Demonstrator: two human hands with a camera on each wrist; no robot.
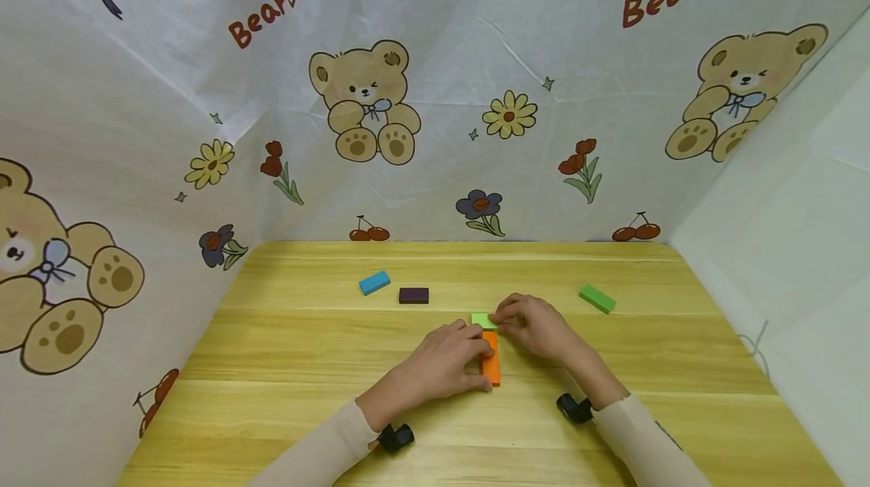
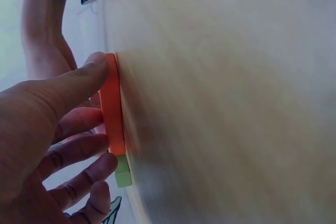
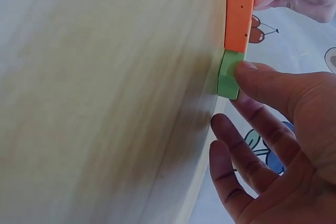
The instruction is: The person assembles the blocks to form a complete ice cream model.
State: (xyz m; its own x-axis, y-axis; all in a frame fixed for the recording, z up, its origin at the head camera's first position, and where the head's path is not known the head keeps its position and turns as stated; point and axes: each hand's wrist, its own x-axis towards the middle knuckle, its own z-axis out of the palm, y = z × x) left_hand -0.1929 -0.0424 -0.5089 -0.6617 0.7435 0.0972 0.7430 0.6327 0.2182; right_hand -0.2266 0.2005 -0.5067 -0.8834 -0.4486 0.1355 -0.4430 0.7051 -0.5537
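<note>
An orange block point(image 1: 492, 366) lies lengthwise on the wooden table, its far end against a light green block point(image 1: 481, 319) set crosswise. My left hand point(image 1: 438, 362) holds the orange block from the left, thumb at its near end and fingers toward its far end, as the left wrist view shows. With thumb and index finger, my right hand point(image 1: 537, 327) pinches the right end of the light green block. In the right wrist view, the orange block point(image 3: 240, 14) and light green block point(image 3: 229, 74) touch end to side, while that hand's other fingers stand apart from them.
Farther back lie a blue block point(image 1: 374, 283) and a dark purple block point(image 1: 414, 296) on the left, and a green block point(image 1: 597, 299) on the right. A white sheet with printed bears point(image 1: 370, 106) hangs behind the wooden table point(image 1: 306, 336).
</note>
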